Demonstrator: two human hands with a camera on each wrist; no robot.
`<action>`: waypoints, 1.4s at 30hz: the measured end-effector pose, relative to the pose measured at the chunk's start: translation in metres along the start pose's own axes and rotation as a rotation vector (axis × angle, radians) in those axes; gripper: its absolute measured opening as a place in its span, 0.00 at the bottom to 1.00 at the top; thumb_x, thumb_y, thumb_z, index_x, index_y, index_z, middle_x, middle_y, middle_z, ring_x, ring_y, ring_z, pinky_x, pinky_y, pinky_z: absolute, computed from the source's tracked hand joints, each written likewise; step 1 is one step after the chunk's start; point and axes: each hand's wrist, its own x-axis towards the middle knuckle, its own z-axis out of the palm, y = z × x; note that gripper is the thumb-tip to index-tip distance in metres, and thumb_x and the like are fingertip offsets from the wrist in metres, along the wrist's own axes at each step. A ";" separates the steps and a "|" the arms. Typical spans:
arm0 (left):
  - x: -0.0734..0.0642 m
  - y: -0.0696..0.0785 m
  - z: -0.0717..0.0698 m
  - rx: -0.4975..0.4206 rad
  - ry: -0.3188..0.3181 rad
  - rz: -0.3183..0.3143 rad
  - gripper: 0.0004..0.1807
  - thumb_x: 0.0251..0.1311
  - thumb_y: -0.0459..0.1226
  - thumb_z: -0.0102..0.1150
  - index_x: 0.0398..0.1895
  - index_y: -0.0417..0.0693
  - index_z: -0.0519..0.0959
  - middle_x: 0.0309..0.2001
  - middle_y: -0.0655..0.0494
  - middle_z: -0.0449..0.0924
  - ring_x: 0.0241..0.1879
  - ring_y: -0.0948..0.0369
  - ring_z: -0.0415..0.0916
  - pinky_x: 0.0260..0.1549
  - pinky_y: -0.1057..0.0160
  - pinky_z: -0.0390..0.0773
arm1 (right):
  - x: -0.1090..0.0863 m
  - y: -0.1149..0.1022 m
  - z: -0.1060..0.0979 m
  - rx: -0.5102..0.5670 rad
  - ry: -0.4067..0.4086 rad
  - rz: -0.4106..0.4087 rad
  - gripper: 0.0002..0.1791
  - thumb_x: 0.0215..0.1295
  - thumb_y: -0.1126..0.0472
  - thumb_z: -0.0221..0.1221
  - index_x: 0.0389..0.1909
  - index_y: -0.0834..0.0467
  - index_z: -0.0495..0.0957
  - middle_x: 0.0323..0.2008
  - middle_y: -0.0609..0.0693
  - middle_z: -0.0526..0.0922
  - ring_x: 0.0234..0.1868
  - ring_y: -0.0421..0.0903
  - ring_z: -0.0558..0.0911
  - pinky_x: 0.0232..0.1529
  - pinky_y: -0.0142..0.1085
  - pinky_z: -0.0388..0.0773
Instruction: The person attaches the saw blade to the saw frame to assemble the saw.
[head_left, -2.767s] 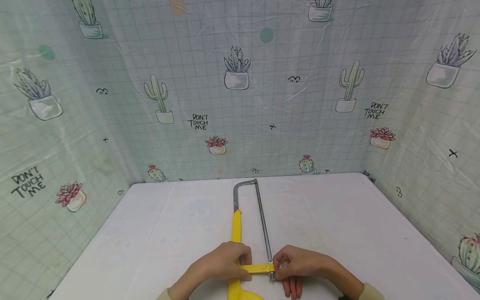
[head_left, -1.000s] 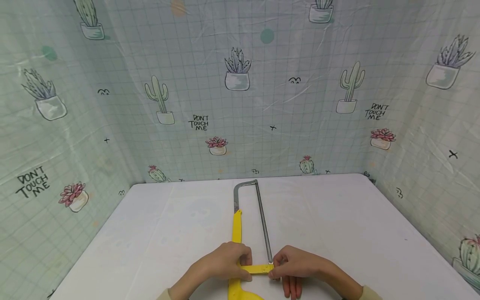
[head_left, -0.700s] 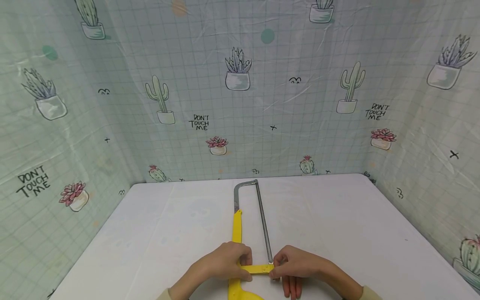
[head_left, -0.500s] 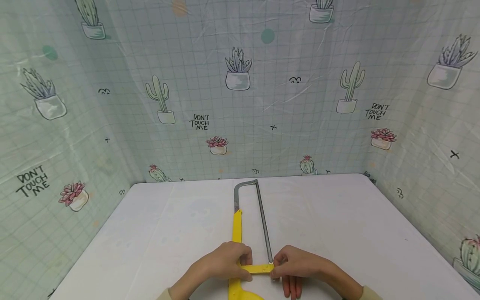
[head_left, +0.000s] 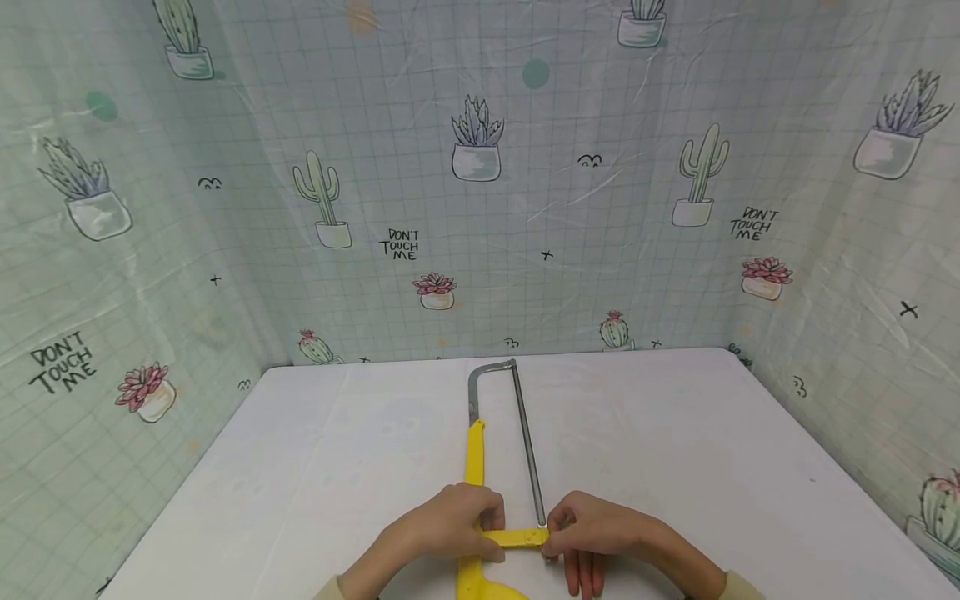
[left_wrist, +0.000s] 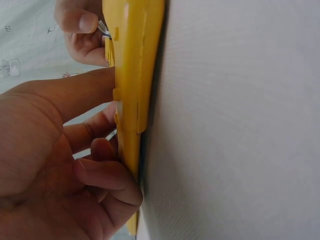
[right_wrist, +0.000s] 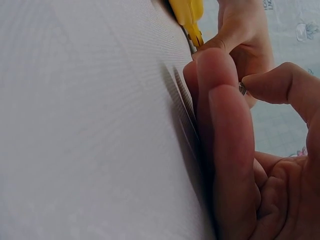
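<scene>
A hacksaw (head_left: 474, 454) with a yellow frame and grey front bow lies flat on the white table, its blade (head_left: 528, 446) on the right side. My left hand (head_left: 453, 521) grips the yellow frame where the short cross arm (head_left: 517, 538) branches off; the left wrist view shows its fingers curled against the yellow body (left_wrist: 132, 65). At the near end of the blade my right hand (head_left: 592, 525) pinches a small metal tension nut (right_wrist: 242, 88) between thumb and forefinger, with its other fingers lying toward the table. The nut is mostly covered by the thumb.
The white table (head_left: 352, 450) carries the saw near its front middle. Behind and on both sides hangs a grid-patterned curtain (head_left: 375, 108) printed with cactus pots. The saw's yellow handle (head_left: 495, 590) runs out of the bottom of the head view.
My right thumb has come over the nut, which showed bare 2.8 seconds ago, and has since shifted slightly right. The left hand and the hacksaw have stayed in place.
</scene>
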 end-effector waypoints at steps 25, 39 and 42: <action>0.001 0.000 -0.002 0.013 -0.005 0.012 0.13 0.52 0.44 0.78 0.30 0.61 0.79 0.29 0.69 0.77 0.29 0.69 0.70 0.34 0.69 0.73 | -0.002 0.001 -0.008 0.011 -0.083 -0.041 0.05 0.66 0.63 0.56 0.37 0.59 0.79 0.20 0.54 0.87 0.14 0.36 0.82 0.17 0.27 0.76; 0.001 -0.001 -0.002 0.011 -0.002 0.009 0.13 0.52 0.44 0.78 0.30 0.60 0.79 0.29 0.69 0.77 0.30 0.69 0.70 0.35 0.69 0.72 | 0.001 0.006 -0.014 0.038 -0.156 -0.073 0.04 0.68 0.64 0.56 0.38 0.59 0.78 0.24 0.63 0.88 0.16 0.36 0.83 0.18 0.29 0.78; 0.000 0.000 -0.003 0.014 0.002 0.015 0.13 0.52 0.44 0.78 0.30 0.60 0.79 0.29 0.69 0.77 0.29 0.70 0.70 0.34 0.69 0.72 | 0.001 0.005 -0.015 0.046 -0.168 -0.076 0.04 0.68 0.66 0.55 0.39 0.59 0.78 0.21 0.53 0.88 0.16 0.36 0.83 0.19 0.29 0.78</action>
